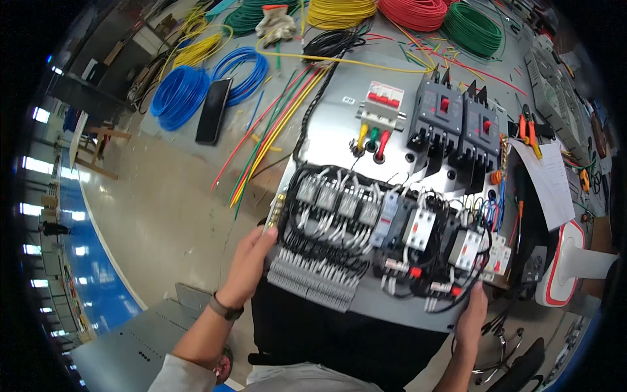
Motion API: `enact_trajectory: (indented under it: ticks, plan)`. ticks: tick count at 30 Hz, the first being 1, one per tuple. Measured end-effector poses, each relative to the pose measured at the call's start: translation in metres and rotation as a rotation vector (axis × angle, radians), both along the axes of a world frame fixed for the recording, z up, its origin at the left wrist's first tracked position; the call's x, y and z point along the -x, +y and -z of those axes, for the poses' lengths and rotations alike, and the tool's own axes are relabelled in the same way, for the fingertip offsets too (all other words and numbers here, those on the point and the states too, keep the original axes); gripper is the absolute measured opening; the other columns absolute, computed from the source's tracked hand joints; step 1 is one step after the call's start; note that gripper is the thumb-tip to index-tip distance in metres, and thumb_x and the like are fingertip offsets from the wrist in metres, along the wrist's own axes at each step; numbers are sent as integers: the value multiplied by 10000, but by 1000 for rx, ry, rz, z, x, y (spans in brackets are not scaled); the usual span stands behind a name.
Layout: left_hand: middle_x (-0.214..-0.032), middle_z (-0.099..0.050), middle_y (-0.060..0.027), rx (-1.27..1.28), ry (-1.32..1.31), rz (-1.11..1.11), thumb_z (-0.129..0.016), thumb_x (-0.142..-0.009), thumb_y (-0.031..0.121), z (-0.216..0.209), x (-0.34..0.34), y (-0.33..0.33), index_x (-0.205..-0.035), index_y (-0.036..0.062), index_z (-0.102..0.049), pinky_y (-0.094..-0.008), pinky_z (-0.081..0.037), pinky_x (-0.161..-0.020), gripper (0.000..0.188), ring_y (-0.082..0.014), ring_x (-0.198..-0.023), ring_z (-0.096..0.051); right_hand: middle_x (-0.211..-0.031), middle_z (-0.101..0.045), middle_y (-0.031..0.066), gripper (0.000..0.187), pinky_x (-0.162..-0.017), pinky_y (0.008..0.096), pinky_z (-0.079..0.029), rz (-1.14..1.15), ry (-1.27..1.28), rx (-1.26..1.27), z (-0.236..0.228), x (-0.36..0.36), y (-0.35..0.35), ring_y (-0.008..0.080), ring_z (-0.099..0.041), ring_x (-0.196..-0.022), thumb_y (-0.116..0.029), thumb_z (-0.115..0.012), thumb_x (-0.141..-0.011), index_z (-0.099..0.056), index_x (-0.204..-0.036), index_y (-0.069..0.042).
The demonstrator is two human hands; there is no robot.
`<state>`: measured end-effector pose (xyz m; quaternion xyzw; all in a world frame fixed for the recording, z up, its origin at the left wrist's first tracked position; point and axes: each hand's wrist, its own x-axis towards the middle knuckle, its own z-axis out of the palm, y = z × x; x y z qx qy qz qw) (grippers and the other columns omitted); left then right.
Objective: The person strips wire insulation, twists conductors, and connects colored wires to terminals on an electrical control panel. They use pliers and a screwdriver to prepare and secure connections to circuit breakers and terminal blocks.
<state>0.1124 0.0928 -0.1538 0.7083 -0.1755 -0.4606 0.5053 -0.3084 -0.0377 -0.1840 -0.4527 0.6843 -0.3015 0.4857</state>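
A metal electrical mounting plate (330, 130) lies tilted in front of me, its near part over my lap and its far part over the table. My left hand (251, 258) is closed on its left edge, beside a brass terminal strip (277, 210). At the near right corner my right hand (471, 317) grips the other edge, its fingers partly hidden under the plate. Mounted on it are two large grey breakers (439, 111), a smaller white breaker (384, 98) with red levers, clear relays (349, 201), white-fronted contactors (420, 228) and a grey terminal block (310, 281).
Blue wire coils (179, 98), a black phone (213, 111) and long cut wires (277, 137) lie left on the table. Yellow (339, 13), red (413, 13) and green (473, 29) coils sit at the back. Orange-handled pliers (530, 130), paper (545, 179) and a white-red stool (567, 264) are right.
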Motion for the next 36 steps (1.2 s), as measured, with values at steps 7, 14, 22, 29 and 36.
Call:
enact_trajectory:
  ticks: [7,14,22,29,36]
  plan:
    - [-907,-672,20,-12,202,-88,-590,-1059,384,-23,-2,1,-1064,36,-709,-247,-460,-690,368,-67,-782,-587,-767,-538,23,467,-673,339,-394,-245,160,221,-21,-12,-4,117,-441,-744,-323,-433,-1120,-581,-895,58]
    - [-993,-686,31,-47,105,-77,-586,-1046,431,-26,6,17,-1172,78,-703,-251,-446,-689,393,-76,-850,-603,-755,-622,79,461,-676,367,-439,-249,177,145,-24,14,1,150,-526,-724,-314,-455,-1107,-634,-942,77]
    - [-892,-604,53,-93,107,-146,-588,-1050,387,-10,14,52,-1015,79,-673,-266,-424,-669,321,-62,-794,-530,-882,-707,244,450,-754,411,-526,-309,294,26,-48,-1,32,303,-705,-795,-351,-470,-1090,-665,-1123,53]
    - [-779,-487,94,-106,-28,-117,-555,-1065,396,4,18,92,-864,128,-617,-268,-331,-604,341,-36,-703,-415,-904,-715,265,384,-763,434,-533,-305,265,-56,-40,9,76,363,-722,-819,-295,-483,-1078,-657,-1116,45]
    - [-743,-443,93,-134,118,-219,-526,-1076,415,23,15,94,-791,164,-536,-276,-312,-589,380,-50,-659,-388,-981,-717,294,365,-823,474,-540,-332,292,-64,-32,12,76,463,-710,-925,-257,-484,-1067,-640,-1179,53]
